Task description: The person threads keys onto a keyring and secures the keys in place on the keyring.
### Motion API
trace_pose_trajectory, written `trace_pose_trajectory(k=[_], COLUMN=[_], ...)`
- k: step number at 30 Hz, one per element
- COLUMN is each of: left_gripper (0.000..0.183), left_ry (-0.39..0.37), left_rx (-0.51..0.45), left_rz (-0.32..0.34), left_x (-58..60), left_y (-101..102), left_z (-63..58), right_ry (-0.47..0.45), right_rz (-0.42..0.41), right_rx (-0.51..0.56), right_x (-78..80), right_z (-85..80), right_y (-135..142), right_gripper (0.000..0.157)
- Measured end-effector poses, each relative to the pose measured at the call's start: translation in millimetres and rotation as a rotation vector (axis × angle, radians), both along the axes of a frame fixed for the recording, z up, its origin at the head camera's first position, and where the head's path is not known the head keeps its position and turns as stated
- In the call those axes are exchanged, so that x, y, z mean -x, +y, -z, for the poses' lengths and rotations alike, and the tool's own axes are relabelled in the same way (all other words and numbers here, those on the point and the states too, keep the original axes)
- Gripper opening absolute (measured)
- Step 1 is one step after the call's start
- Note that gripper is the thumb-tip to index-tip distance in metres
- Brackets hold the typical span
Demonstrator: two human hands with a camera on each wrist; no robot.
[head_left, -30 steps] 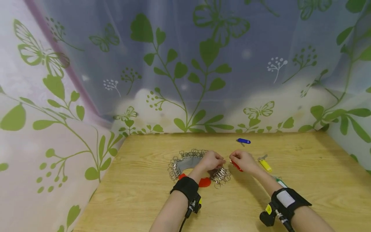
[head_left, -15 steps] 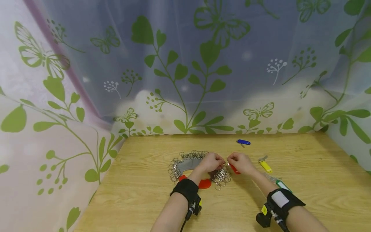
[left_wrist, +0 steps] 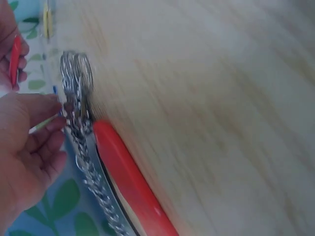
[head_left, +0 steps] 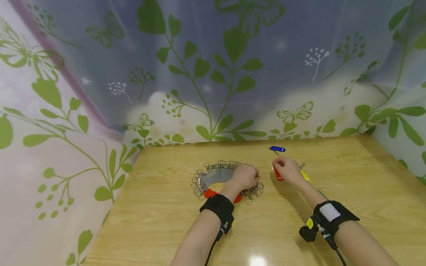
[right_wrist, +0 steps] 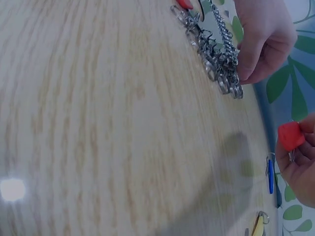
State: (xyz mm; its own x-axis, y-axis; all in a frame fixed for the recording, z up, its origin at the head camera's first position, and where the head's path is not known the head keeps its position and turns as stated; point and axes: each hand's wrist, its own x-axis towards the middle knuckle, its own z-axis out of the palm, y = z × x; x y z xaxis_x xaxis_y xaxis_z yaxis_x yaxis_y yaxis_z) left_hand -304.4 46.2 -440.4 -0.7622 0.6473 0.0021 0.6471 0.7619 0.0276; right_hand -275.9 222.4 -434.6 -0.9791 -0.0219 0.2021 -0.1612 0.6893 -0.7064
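Right hand: fingers pinching a red key tag, which hangs below the fingertips. A small bit of metal shows at the tag in the right wrist view; cannot tell whether it is ring or key.

Left hand: fingers curled down, thumb and fingertips drawn together on the bunched metal rings, apparently pinching among them. Which ring, if any single one, is not clear.

Change: half a second ago the two sets of fingertips were close together, the red tag almost between them. Now the right fingers are well apart from the left, and the tag has gone with them. Left fingers have stayed at the rings. Judgement: the work at the rings is interrupted, with tag and rings no longer close together. Cannot tell whether a ring came away.

Further out: grey curved band left of the left fingers; red piece nearer the body, partly behind the forearm. Blue tag beyond the right fingers. Yellow tag to their right, partly covered. All on the tabletop.
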Motion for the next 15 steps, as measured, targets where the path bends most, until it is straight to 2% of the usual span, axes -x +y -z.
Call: trace_pose_trajectory(k=[3, 6, 9, 15], left_gripper=[0.018, 0.016, 0.014, 0.012], left_ry=[0.108, 0.129, 0.116, 0.076], left_rx=[0.164, 0.257, 0.285, 0.277], left_rz=[0.008, -0.004, -0.011, -0.061], left_x=[-1.2, -3.0, -4.3, -4.8], left_y=[9, 17, 23, 32], left_z=[2.7, 5.8, 7.6, 5.1], right_ry=[0.003, 0.004, 0.006, 0.018], right_rz=[-0.013, -0.018, -0.018, 0.003], right_rx=[-0.009, -0.012, -0.007, -0.016], right_x=[-0.6, -0.5, -0.8, -1.1], right_z=[2.6, 6.2, 7.8, 7.3], right_y=[2, 4, 4, 8], right_gripper=[0.021, 0.021, 0.021, 0.02])
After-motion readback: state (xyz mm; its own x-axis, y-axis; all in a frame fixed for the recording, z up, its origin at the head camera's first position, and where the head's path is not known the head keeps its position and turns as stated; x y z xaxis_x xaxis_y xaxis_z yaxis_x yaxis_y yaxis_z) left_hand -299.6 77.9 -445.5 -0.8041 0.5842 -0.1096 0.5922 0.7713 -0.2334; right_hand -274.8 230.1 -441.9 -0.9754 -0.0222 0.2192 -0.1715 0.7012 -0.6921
